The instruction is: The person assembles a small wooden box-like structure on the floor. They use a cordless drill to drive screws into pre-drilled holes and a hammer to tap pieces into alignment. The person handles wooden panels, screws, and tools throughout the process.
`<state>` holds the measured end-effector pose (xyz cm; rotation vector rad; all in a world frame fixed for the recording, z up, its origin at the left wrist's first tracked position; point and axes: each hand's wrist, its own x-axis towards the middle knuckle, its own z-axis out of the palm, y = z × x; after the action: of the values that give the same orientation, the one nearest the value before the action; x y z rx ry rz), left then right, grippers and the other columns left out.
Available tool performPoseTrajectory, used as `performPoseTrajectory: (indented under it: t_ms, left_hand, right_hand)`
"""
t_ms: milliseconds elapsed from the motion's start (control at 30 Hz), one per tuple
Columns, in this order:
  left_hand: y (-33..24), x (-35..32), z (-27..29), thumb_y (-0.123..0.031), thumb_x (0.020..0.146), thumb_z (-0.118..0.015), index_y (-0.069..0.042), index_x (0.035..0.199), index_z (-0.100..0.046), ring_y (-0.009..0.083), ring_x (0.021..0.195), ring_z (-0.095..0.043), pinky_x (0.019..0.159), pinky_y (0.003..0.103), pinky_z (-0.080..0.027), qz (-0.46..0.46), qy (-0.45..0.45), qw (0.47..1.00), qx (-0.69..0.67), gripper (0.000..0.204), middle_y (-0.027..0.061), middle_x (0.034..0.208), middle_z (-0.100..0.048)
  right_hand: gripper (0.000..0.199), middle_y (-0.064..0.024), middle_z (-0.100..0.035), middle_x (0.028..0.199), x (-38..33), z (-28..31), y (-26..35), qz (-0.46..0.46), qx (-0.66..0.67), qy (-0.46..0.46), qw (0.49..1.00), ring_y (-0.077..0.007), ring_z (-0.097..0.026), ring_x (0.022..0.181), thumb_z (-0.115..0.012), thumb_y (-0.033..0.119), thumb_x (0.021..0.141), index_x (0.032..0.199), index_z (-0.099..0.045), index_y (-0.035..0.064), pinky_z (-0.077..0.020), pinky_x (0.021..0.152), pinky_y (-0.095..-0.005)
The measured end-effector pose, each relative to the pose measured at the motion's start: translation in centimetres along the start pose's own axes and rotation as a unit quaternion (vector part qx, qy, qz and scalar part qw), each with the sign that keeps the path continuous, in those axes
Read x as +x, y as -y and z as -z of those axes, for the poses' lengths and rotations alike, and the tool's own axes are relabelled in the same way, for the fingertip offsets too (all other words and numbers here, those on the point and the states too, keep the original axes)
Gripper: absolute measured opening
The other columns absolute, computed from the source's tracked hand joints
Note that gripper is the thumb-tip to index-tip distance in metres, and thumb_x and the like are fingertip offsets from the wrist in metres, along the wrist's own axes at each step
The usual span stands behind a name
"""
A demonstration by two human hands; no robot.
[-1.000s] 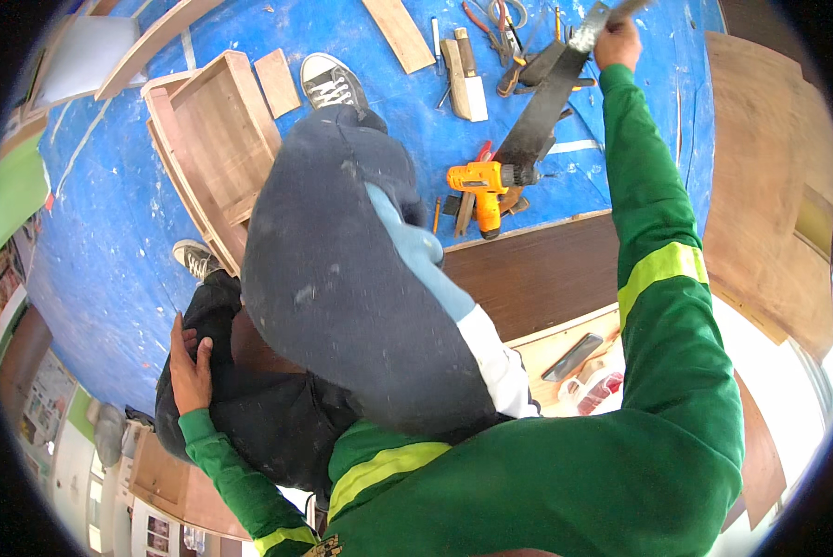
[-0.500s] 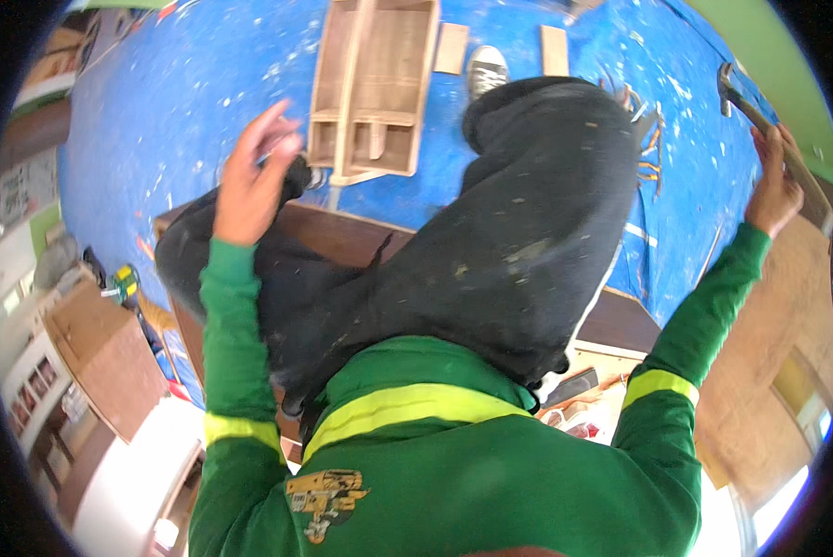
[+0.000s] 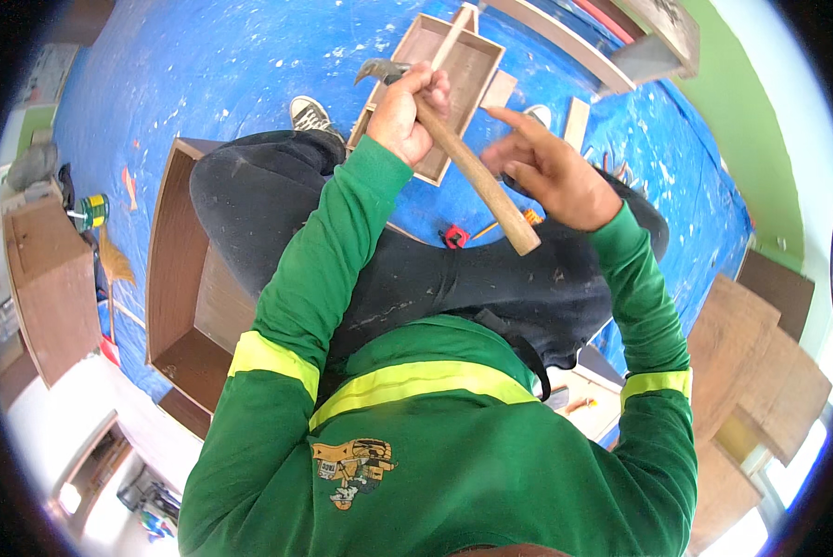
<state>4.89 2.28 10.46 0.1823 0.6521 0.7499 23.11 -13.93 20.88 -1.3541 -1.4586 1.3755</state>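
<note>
My left hand (image 3: 409, 119) is closed round a claw hammer (image 3: 477, 174), gripping it just below the dark metal head. The wooden handle slants down to the right across my lap. Just right of the handle, my right hand (image 3: 557, 178) is open, its fingers spread and slightly blurred, apparently apart from the hammer. Beneath the hammer, on the blue floor sheet, lies a shallow wooden box (image 3: 479, 67) with an inner divider. My left hand and the hammer hide part of it.
A red tape measure (image 3: 454, 237) lies between my legs, near a yellow-orange object (image 3: 532, 217). An open wooden case (image 3: 170, 232) stands left of my leg. Wooden boards (image 3: 732, 343) lie at the right. A small wood piece (image 3: 576, 123) and several tools (image 3: 620, 169) are beyond my right knee.
The hammer has gone from my right hand, out at the far right, into my left hand over my lap. My right hand has come inward and opened. The view has turned.
</note>
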Motion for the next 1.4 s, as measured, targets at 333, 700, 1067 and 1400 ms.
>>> performPoseTrajectory:
  t_ms: [333, 700, 1067, 1400]
  left_hand:
    - [-0.1, 5.3, 6.2, -0.049, 0.104, -0.063, -0.009, 0.14, -0.062, 0.0333, 0.121, -0.064, 0.104, 0.047, -0.052, 0.039, 0.141, 0.806, 0.573, 0.054, 0.0182, 0.129, -0.068]
    - [-3.1, 18.8, 23.2, -0.01, 0.097, -0.051, -0.014, 0.133, -0.069, 0.0348, 0.129, -0.064, 0.109, 0.045, -0.049, -0.203, 0.214, 0.169, 0.94, 0.041, 0.0146, 0.134, -0.067]
    - [0.1, 21.7, 23.6, -0.02, 0.096, -0.062, -0.007, 0.106, -0.075, 0.0437, 0.098, -0.075, 0.087, 0.052, -0.06, -0.018, 0.19, 0.277, 0.942, 0.021, 0.023, 0.102, -0.077]
    - [1.1, 21.7, 24.5, -0.018, 0.099, -0.057, -0.005, 0.124, -0.069, 0.0407, 0.102, -0.076, 0.089, 0.051, -0.061, 0.02, 0.184, 0.174, 0.967, 0.031, 0.0218, 0.114, -0.077]
  right_hand:
    - [0.043, -0.0116, -0.064, 0.074, 7.1, -2.1, -14.6, -0.178, -0.009, -0.111, 0.978, -0.0301, -0.067, 0.069, -0.069, 0.037, 0.101, 0.121, -0.059, 0.0002, -0.0538, 0.066, -0.0464]
    - [0.027, -0.0297, -0.067, 0.085, 5.0, -3.4, -18.5, -0.114, -0.227, -0.175, 0.951, -0.052, -0.068, 0.084, -0.07, 0.025, 0.1, 0.112, -0.057, 0.0057, -0.0509, 0.071, -0.057]
    - [0.029, -0.034, -0.068, 0.088, 6.2, -3.5, -19.9, -0.204, -0.172, -0.103, 0.958, -0.0561, -0.066, 0.086, -0.054, 0.032, 0.111, 0.119, -0.055, 0.0045, -0.0484, 0.072, -0.0635]
    - [0.035, -0.0343, -0.069, 0.083, 7.5, -4.0, -29.7, -0.233, -0.35, -0.062, 0.905, -0.0561, -0.068, 0.08, -0.048, 0.036, 0.112, 0.109, -0.046, 0.0014, -0.0525, 0.071, -0.067]
